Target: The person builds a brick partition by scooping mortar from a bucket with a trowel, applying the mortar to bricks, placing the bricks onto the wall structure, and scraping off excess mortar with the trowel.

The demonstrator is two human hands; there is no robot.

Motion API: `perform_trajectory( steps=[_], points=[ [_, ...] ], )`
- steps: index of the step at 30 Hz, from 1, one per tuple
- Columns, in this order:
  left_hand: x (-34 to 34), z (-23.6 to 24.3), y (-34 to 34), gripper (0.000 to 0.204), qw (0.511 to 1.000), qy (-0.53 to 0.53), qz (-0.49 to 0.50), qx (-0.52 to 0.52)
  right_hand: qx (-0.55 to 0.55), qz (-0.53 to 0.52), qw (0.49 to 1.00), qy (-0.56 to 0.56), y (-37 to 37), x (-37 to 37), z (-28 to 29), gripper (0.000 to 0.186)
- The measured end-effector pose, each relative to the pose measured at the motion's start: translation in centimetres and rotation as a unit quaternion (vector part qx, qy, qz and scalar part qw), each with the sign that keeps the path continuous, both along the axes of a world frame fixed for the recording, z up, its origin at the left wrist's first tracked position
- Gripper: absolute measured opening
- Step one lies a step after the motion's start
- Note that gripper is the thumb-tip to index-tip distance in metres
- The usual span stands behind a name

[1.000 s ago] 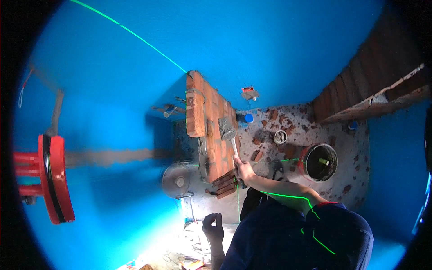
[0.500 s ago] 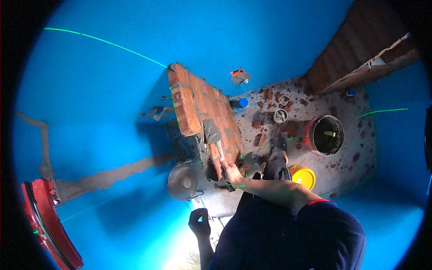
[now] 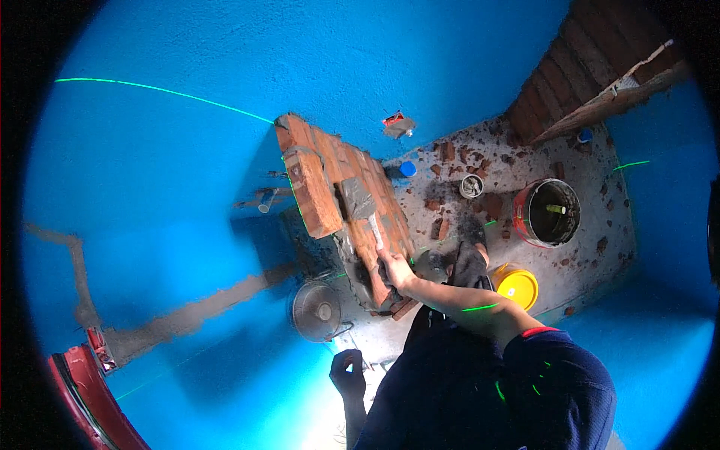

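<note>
My right hand (image 3: 395, 270) is wrapped round the handle of a trowel (image 3: 358, 198). Grey mortar smears its blade, which lies along the broken-stepped top of a partly built brick wall (image 3: 379, 202). Just left of the blade sits an end brick (image 3: 313, 196) with mortar joints around it. My left hand (image 3: 348, 370) hangs low, in shadow, its fingers curled into a loop with light showing through. Nothing shows inside that loop.
On the floor right of the wall stand a mortar bucket (image 3: 551, 213), a yellow-lidded bucket (image 3: 517, 289) and a small white tub (image 3: 472, 186). Brick rubble is scattered around. A round fan (image 3: 315, 310) is left of the wall; green laser lines cross the blue walls.
My right hand has pushed the trowel farther along the wall, so the blade now lies beside the end brick's far part. The view has shifted slightly. My left hand stays curled.
</note>
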State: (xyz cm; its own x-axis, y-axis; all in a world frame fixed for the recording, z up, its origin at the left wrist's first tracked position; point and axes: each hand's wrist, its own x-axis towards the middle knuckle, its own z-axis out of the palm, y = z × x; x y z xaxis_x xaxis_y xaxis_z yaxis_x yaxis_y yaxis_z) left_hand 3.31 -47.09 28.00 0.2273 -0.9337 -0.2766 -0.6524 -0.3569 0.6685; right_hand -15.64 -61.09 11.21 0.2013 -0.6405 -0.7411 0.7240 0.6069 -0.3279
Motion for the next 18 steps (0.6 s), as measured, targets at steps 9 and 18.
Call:
perform_trajectory(
  steps=[9, 18],
  points=[
    [-3.1, -3.8, -17.0, 0.055, 0.995, -0.001, -0.066, -0.078, -0.009, 0.037, 0.996, 0.081, -1.4, 0.6, -0.9, 0.052],
    [-6.4, -6.3, -26.4, 0.076, 0.989, 0.05, -0.107, -0.091, -0.003, 0.05, 0.993, 0.105, -3.4, 2.4, -1.4, 0.048]
  ],
)
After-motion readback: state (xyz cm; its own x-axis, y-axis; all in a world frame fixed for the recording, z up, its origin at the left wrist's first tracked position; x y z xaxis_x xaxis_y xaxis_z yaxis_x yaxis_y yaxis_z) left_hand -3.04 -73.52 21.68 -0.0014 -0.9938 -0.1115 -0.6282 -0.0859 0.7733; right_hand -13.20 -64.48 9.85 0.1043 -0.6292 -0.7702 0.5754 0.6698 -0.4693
